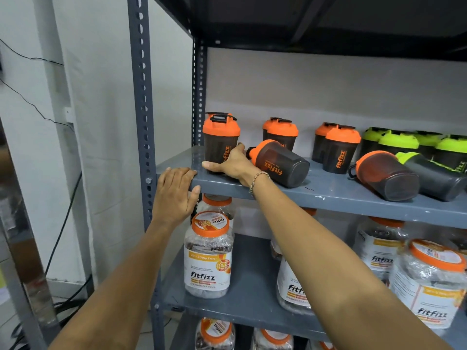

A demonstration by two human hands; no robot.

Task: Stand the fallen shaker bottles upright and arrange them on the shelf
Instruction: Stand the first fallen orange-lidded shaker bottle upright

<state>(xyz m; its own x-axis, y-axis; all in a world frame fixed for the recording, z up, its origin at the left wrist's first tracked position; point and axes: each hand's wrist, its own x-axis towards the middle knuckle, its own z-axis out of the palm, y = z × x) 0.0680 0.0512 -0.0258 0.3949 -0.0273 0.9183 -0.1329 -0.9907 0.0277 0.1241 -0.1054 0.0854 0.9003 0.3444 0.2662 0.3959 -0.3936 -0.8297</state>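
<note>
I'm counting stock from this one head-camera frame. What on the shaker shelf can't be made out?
- Green-lidded shakers: the row runs past the right edge, so the total is unknown.
- Fallen green shaker: its base is cut off by the right edge.
- Rear orange shakers: mostly hidden behind the front ones.
- Right hand: whether it grips the leftmost upright shaker or only touches it is unclear.

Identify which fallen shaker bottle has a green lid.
The rightmost fallen bottle, lying on its side at the shelf's right end. The other two fallen bottles have orange lids.
</note>
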